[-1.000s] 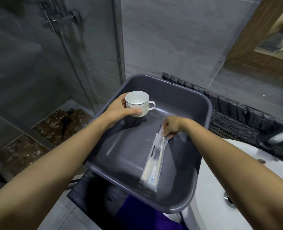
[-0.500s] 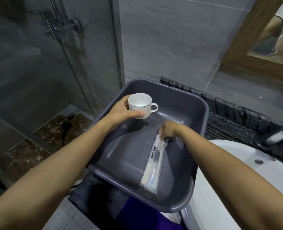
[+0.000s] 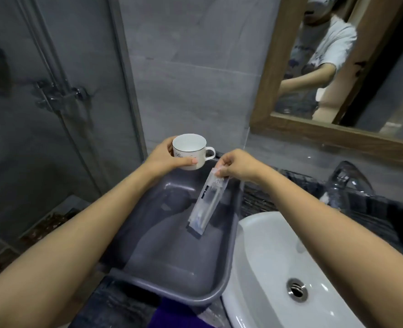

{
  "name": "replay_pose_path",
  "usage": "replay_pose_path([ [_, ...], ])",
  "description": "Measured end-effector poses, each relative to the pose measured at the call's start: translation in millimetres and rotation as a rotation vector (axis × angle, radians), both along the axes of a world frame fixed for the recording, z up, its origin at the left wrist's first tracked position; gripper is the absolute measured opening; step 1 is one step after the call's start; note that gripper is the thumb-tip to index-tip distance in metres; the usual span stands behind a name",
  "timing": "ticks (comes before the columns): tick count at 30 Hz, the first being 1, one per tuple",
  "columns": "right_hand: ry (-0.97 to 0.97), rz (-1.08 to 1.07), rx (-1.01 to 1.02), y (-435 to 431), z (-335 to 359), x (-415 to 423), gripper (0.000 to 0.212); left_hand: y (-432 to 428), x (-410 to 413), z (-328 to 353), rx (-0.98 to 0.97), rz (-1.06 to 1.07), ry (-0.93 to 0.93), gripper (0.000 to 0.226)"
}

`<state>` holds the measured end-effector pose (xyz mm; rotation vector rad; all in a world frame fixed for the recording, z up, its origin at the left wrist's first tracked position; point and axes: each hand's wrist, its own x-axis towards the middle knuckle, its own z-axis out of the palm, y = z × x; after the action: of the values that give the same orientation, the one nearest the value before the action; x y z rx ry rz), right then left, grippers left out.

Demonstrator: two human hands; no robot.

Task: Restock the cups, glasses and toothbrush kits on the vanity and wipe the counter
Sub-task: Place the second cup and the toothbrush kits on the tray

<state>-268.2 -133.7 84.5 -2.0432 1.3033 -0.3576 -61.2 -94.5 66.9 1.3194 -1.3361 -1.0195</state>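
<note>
Now lifting cup [image 3: 189,151] in left grip [image 3: 165,159] and toothbrush kit [image 3: 206,204], pinched by right grip [image 3: 237,165], clear above tub [image 3: 219,294], probably for carrying to the tabletop.

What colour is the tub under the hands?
Grey-purple plastic tub, seen in the head view, the only one.

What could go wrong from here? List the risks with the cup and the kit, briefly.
1. The right hand pinches the toothbrush kit only by its top end; the slick wrapper hangs free over the grey tub and could slip out.
2. The left hand grips the white cup by its body, not the handle; a knock against the tub's rim could loosen it.
3. The tub seems to overhang the sink, so it might tip.
</note>
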Motion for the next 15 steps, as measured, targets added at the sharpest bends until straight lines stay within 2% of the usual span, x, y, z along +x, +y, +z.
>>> replay_pose_path([
  [1,-0.024,-0.007,-0.023,2.7,14.0,-11.6,0.003,-0.9,-7.6,10.4,-0.021,-0.006,0.001,0.067],
  [5,-0.135,-0.058,-0.081,20.0,70.6,-72.6,0.021,-4.5,-47.9,50.2,-0.096,-0.041,0.019,0.056],
  [8,-0.163,-0.105,-0.134,42.2,108.0,-125.5,0.017,-3.7,-89.5,72.4,-0.142,-0.087,0.027,0.055],
  [12,-0.156,-0.209,-0.171,75.1,130.4,-198.7,0.017,3.2,-159.8,86.5,-0.146,-0.169,0.026,0.063],
  [15,-0.120,-0.267,-0.156,101.4,130.4,-252.4,0.014,11.1,-219.8,87.6,-0.149,-0.243,0.025,0.054],
])
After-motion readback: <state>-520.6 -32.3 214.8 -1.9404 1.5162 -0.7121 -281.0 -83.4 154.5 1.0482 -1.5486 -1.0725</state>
